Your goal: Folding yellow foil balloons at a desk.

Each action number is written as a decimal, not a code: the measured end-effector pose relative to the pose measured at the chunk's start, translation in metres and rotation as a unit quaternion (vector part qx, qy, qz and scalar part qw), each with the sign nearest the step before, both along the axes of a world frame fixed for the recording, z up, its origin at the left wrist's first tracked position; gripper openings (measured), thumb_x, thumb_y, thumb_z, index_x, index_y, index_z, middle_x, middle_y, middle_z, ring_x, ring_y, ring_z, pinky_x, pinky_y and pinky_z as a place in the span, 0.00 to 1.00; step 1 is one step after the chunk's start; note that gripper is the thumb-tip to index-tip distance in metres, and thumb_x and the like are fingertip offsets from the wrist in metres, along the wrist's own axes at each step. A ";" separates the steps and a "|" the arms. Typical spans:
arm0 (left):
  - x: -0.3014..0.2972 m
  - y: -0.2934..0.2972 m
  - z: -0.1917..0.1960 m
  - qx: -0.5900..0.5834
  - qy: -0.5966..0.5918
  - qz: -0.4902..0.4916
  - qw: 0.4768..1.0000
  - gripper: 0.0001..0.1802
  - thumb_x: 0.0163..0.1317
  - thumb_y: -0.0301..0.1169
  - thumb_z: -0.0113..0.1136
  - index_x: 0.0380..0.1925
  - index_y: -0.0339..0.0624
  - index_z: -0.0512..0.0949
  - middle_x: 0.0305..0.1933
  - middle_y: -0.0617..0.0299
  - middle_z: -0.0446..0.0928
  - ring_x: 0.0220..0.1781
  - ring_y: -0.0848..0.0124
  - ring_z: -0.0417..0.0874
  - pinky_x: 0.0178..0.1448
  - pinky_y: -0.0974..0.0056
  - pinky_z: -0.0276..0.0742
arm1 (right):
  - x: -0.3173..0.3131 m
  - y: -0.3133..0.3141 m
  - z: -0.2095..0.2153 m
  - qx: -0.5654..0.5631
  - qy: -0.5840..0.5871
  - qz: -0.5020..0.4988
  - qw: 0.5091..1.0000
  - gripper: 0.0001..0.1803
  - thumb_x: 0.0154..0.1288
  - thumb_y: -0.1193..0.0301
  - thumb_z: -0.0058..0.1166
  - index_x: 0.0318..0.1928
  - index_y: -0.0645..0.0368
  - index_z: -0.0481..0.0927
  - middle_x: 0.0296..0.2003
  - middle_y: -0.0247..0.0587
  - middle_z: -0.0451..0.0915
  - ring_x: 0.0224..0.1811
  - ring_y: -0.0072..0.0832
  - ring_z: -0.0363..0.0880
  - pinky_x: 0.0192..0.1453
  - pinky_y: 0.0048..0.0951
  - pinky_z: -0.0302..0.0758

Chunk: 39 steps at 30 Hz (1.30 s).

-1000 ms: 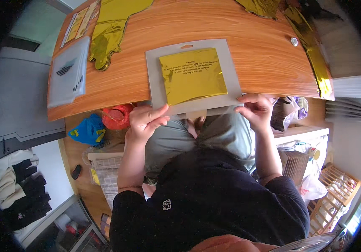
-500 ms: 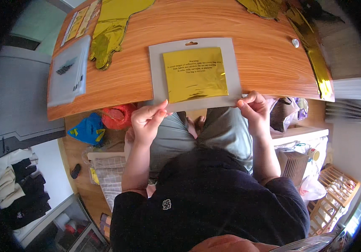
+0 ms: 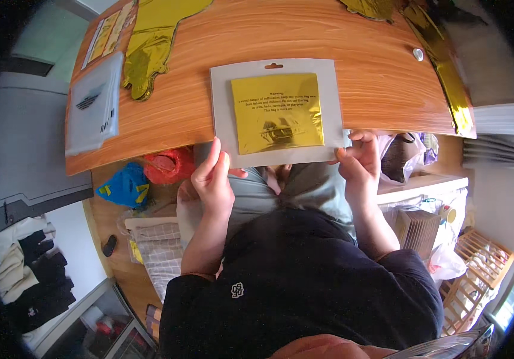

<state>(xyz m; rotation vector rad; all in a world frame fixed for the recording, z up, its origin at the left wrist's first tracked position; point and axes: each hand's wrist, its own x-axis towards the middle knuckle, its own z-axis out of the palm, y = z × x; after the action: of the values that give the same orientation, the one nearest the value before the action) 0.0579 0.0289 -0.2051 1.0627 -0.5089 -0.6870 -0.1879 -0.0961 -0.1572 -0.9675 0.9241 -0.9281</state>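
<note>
Head view: 2 hands (image 3: pixel 214 184) (image 3: pixel 360 166) pinch a flat grey packet (image 3: pixel 332 107) bearing glossy, square gold foil (image 3: pixel 278 116).

Likely home room: black clothes (image 3: pixel 44 278), wooden floor (image 3: pixel 130 281), grey curtain (image 3: pixel 497 153), slatted wooden rack (image 3: pixel 492 245).

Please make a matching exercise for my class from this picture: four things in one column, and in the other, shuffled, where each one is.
Things
1. gold foil packet
2. clear plastic sleeves
3. blue bag
4. small silvery round object

Places
A. below the tabletop, beside a red bag
B. on the right part of the tabletop
C. on a pale card, with the left hand and right hand at its lower corners
D. at the tabletop's left edge

Right pairs: 1-C, 2-D, 3-A, 4-B
</note>
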 end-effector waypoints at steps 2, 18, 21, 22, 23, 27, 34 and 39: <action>-0.002 -0.002 0.001 0.001 0.021 -0.001 1.000 0.21 0.73 0.19 0.54 0.65 0.35 0.77 0.32 0.68 0.78 0.29 0.76 0.82 0.29 0.65 0.87 | 0.003 0.006 -0.002 0.001 -0.018 -0.021 1.000 0.19 0.70 0.79 0.56 0.57 0.53 0.70 0.23 0.28 0.80 0.17 0.12 0.62 0.23 0.18 0.51; -0.061 -0.002 -0.017 0.000 -0.086 -0.283 0.955 0.46 0.68 0.69 0.52 0.66 0.37 0.65 0.53 0.56 0.80 0.47 0.65 0.83 0.41 0.65 0.78 | 0.002 0.035 -0.026 0.101 -0.023 0.089 0.991 0.10 0.78 0.73 0.50 0.56 0.52 0.75 0.32 0.45 0.86 0.19 0.15 0.58 0.24 0.20 0.55; -0.053 -0.001 -0.024 0.111 -0.099 -0.310 0.939 0.36 0.74 0.60 0.50 0.64 0.37 0.69 0.54 0.58 0.81 0.49 0.68 0.83 0.42 0.68 0.76 | 0.011 0.048 -0.019 0.048 0.004 0.116 0.992 0.10 0.78 0.71 0.53 0.56 0.52 0.73 0.31 0.40 0.83 0.23 0.15 0.68 0.26 0.19 0.64; -0.049 0.000 -0.034 0.211 -0.057 -0.318 0.923 0.33 0.77 0.56 0.49 0.62 0.37 0.71 0.54 0.59 0.81 0.51 0.70 0.83 0.43 0.68 0.76 | 0.010 0.047 -0.015 0.016 -0.015 0.143 0.989 0.10 0.79 0.72 0.52 0.56 0.53 0.73 0.33 0.41 0.84 0.24 0.16 0.72 0.27 0.21 0.69; -0.053 -0.011 0.004 0.129 0.058 -0.271 0.952 0.26 0.79 0.50 0.47 0.60 0.40 0.74 0.57 0.61 0.80 0.54 0.70 0.80 0.53 0.65 0.75 | 0.007 0.045 -0.013 0.014 -0.014 0.134 0.991 0.10 0.79 0.72 0.52 0.56 0.53 0.73 0.33 0.41 0.84 0.24 0.16 0.72 0.27 0.21 0.69; -0.023 -0.012 0.021 -0.077 0.197 -0.206 0.955 0.24 0.79 0.48 0.47 0.63 0.45 0.74 0.67 0.59 0.75 0.69 0.62 0.72 0.76 0.50 0.61 | -0.005 0.043 -0.011 0.014 -0.101 0.119 0.988 0.09 0.80 0.74 0.48 0.56 0.57 0.71 0.41 0.39 0.87 0.35 0.15 0.77 0.31 0.18 0.68; -0.026 -0.002 0.034 -0.164 0.206 -0.178 0.948 0.25 0.80 0.49 0.46 0.67 0.48 0.70 0.65 0.64 0.77 0.65 0.65 0.77 0.69 0.49 0.72 | -0.015 0.065 -0.020 0.007 -0.165 0.167 0.972 0.06 0.81 0.73 0.50 0.52 0.55 0.70 0.44 0.39 0.87 0.34 0.13 0.72 0.38 0.19 0.70; -0.048 -0.005 0.000 -0.070 0.035 -0.019 0.997 0.34 0.77 0.56 0.48 0.72 0.45 0.67 0.73 0.57 0.70 0.73 0.58 0.70 0.77 0.49 0.63 | -0.060 0.059 -0.004 -0.298 0.182 -0.102 0.932 0.31 0.63 0.58 0.73 0.58 0.58 0.71 0.50 0.38 0.77 0.53 0.28 0.74 0.55 0.32 0.71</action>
<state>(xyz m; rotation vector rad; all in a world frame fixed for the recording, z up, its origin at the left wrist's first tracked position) 0.0096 0.0235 -0.2048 0.8963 -0.5115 -0.7096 -0.2479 -0.0374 -0.1611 -1.6243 1.0915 -1.2691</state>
